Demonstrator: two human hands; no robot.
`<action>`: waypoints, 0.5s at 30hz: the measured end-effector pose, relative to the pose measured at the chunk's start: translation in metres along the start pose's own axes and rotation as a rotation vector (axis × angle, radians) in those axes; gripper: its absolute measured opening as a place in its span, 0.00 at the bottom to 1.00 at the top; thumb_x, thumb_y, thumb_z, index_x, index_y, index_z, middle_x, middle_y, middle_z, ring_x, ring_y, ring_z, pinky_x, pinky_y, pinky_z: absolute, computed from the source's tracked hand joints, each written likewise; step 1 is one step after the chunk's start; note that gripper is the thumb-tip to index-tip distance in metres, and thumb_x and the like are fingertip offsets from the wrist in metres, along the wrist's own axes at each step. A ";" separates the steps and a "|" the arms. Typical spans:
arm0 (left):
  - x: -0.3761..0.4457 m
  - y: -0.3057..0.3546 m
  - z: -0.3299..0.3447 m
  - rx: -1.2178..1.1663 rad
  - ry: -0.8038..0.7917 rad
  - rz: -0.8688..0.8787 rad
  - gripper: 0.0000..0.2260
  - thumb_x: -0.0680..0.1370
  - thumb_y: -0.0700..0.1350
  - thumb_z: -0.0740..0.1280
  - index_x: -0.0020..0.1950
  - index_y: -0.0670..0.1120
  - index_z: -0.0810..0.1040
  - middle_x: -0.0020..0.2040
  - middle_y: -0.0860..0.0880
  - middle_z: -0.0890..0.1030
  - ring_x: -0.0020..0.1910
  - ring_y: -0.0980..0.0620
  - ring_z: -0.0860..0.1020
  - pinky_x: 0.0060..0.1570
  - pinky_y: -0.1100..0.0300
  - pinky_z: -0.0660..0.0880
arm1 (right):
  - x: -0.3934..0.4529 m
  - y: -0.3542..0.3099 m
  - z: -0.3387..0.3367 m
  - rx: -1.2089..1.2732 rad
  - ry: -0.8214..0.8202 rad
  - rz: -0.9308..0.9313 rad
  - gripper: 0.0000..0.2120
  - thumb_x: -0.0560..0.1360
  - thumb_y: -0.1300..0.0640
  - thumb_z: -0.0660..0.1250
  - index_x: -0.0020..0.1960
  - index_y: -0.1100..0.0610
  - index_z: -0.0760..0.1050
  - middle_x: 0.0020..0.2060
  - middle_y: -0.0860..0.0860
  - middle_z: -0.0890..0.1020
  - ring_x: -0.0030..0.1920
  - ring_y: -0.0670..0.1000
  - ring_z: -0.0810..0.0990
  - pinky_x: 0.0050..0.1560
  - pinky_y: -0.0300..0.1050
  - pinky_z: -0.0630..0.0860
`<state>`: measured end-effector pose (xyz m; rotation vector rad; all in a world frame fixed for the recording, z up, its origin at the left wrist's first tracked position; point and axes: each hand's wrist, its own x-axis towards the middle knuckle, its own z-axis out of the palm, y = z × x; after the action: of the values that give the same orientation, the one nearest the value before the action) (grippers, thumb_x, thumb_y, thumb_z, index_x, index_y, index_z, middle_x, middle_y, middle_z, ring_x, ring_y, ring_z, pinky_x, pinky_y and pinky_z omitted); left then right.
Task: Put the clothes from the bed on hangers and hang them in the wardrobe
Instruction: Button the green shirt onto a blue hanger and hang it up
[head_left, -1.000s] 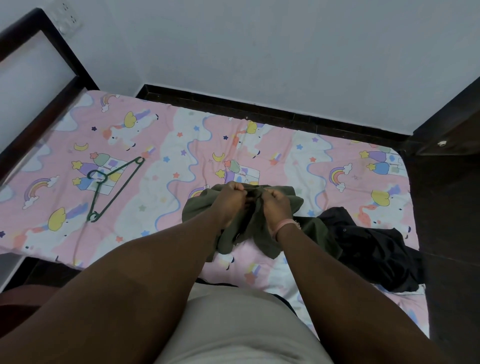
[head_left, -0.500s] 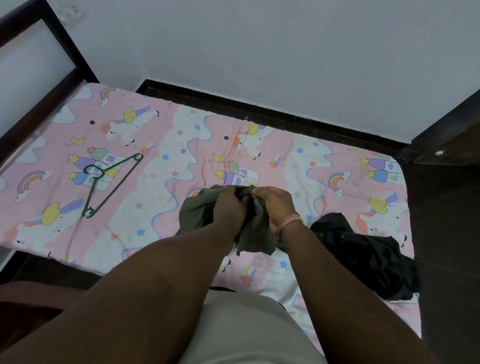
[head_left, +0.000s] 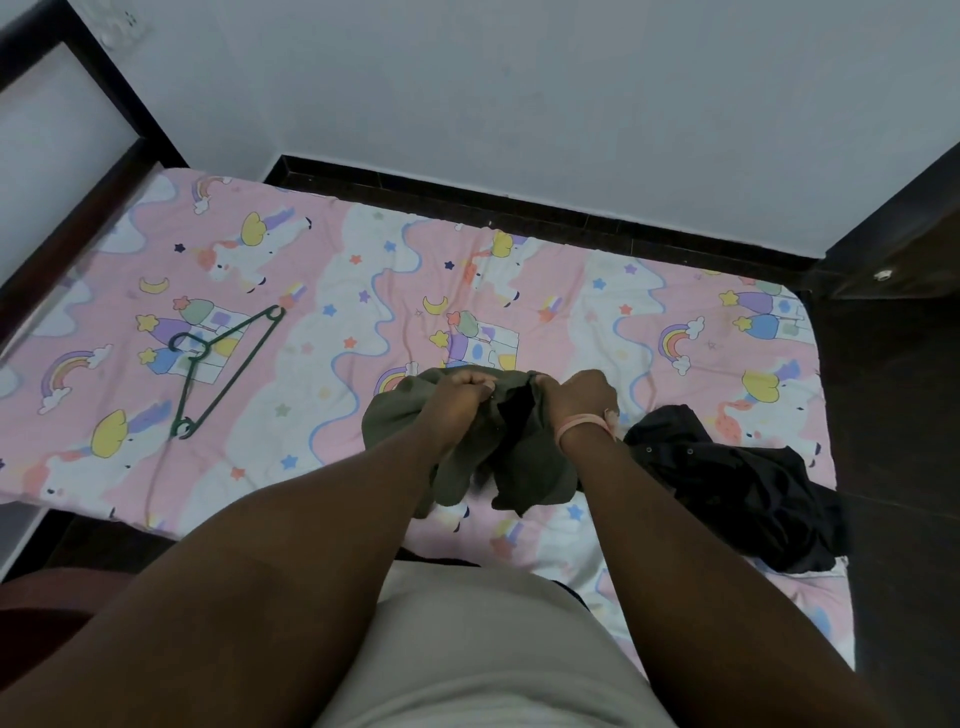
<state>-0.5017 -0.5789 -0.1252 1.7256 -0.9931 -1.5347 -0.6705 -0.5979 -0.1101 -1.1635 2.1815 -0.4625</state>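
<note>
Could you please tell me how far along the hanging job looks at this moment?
Nothing looks finished yet. In hand: the left hand and right hand both grip the olive green garment above the bed, not yet on a hanger. Left: the green hanger lies unused on the sheet, and the black garment sits crumpled to the right. The wardrobe's inside isn't visible.

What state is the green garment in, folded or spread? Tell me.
Neither: the green garment is bunched, gathered between the left hand and right hand, its ends hanging over the bed.
</note>
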 end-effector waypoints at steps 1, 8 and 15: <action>-0.002 0.001 -0.001 -0.006 -0.012 -0.004 0.09 0.84 0.45 0.65 0.57 0.43 0.82 0.53 0.43 0.84 0.50 0.45 0.80 0.48 0.58 0.74 | -0.001 -0.001 0.004 -0.021 -0.049 0.045 0.23 0.73 0.38 0.69 0.46 0.60 0.78 0.42 0.57 0.82 0.45 0.62 0.81 0.46 0.49 0.77; -0.010 -0.002 -0.006 -0.067 -0.107 0.023 0.07 0.80 0.37 0.70 0.57 0.36 0.81 0.46 0.43 0.86 0.43 0.49 0.84 0.40 0.63 0.80 | -0.010 -0.010 0.010 0.616 -0.633 0.306 0.17 0.78 0.50 0.71 0.59 0.61 0.79 0.47 0.59 0.86 0.51 0.62 0.84 0.54 0.60 0.82; -0.010 0.005 -0.009 -0.405 -0.140 -0.221 0.12 0.79 0.27 0.66 0.55 0.40 0.83 0.49 0.42 0.87 0.47 0.47 0.86 0.47 0.57 0.82 | -0.009 -0.007 0.010 0.764 -0.684 0.202 0.12 0.78 0.73 0.63 0.59 0.68 0.79 0.53 0.64 0.84 0.52 0.62 0.84 0.51 0.52 0.82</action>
<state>-0.4937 -0.5729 -0.1147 1.4898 -0.5161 -1.8687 -0.6554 -0.5939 -0.1105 -0.5459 1.3137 -0.6189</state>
